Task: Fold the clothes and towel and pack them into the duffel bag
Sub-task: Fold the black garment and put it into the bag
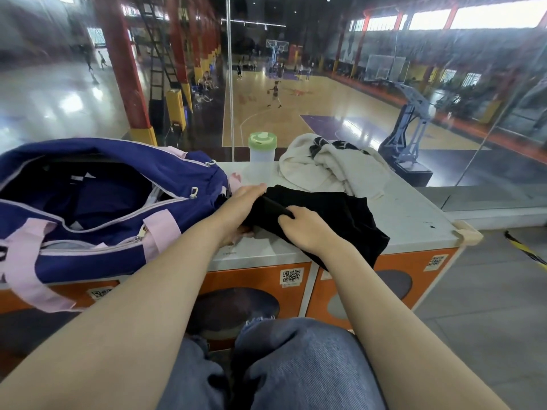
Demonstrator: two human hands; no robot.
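A black garment (334, 214) lies crumpled on the white cabinet top (414, 220), its right part hanging over the front edge. My left hand (239, 207) grips its left end, thumb under the cloth. My right hand (305, 229) holds the same end from the near side, fingers curled into the fabric. Left of both hands stands the navy duffel bag (97, 208) with pink straps, unzipped, with dark cloth inside. A crumpled white towel with black print (331, 167) lies behind the black garment.
A clear bottle with a green lid (262, 147) stands at the back edge against a glass wall. The cabinet front below is orange with QR stickers (291, 276). My knees in blue jeans (296, 359) are close to it. Grey floor lies to the right.
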